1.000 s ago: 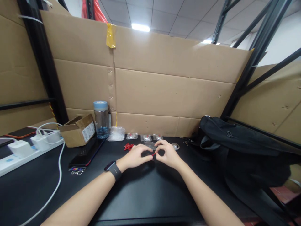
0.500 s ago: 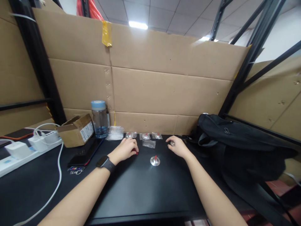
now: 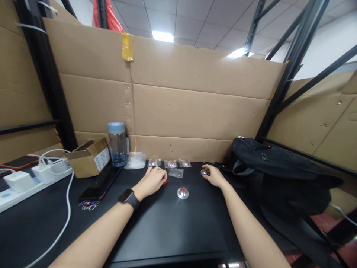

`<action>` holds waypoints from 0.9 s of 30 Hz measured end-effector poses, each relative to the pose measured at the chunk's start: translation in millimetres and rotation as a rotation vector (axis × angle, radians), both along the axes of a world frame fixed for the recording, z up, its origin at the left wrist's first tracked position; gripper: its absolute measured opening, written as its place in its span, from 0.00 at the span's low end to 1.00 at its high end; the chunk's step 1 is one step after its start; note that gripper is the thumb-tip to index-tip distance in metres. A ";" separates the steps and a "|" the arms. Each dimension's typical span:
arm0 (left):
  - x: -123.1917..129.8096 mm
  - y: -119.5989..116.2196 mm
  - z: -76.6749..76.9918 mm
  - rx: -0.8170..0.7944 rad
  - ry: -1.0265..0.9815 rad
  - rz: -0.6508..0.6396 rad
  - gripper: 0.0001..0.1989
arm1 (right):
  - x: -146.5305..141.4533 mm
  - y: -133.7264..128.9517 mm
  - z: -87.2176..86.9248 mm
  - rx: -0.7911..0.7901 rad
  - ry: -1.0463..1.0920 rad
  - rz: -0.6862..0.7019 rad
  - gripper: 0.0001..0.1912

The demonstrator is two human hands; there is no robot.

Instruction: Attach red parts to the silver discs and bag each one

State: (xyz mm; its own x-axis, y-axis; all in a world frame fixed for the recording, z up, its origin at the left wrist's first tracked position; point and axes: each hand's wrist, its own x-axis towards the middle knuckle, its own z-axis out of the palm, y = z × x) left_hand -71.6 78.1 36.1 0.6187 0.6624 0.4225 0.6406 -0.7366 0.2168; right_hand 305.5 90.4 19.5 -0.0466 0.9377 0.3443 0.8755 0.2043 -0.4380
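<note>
Silver disc (image 3: 182,195) with one red piece (image 3: 183,189) on top, lying on the black table (image 3: 181,230) between the hands and nearer the front edge; left hand (image 3: 152,181) with fingers bunched low, one red strip (image 3: 166,182) at the tips, gripped or merely touched impossible to tell, and right hand (image 3: 214,175) with thumb and fingers closed narrowly on a second disc (image 3: 204,172). Farther out, three bagged discs (image 3: 172,164) in a row, one flat clear bag (image 3: 176,173), one stack of bags (image 3: 135,160), one bottle (image 3: 118,149) and one box (image 3: 80,163) with a white label (image 3: 102,160), print too small to read.
</note>
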 end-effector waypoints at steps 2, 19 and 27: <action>0.0 -2.1 2.2 0.024 0.018 0.037 0.05 | 1.3 -0.4 0.7 0.001 0.033 0.003 0.25; 19.3 -17.4 15.5 -0.195 -0.376 0.026 0.05 | -61.3 -23.1 25.2 0.118 0.390 0.237 0.32; 30.7 -27.4 19.7 -0.352 -0.721 -0.006 0.08 | -126.9 -60.3 44.4 0.068 0.595 0.512 0.33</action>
State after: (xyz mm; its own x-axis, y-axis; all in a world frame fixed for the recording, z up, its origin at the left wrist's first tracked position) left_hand -40.9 50.7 55.7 0.2765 0.8287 0.4867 0.2507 -0.5511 0.7959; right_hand 178.6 30.1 64.0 -0.2575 0.8252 0.5027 0.2874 0.5621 -0.7755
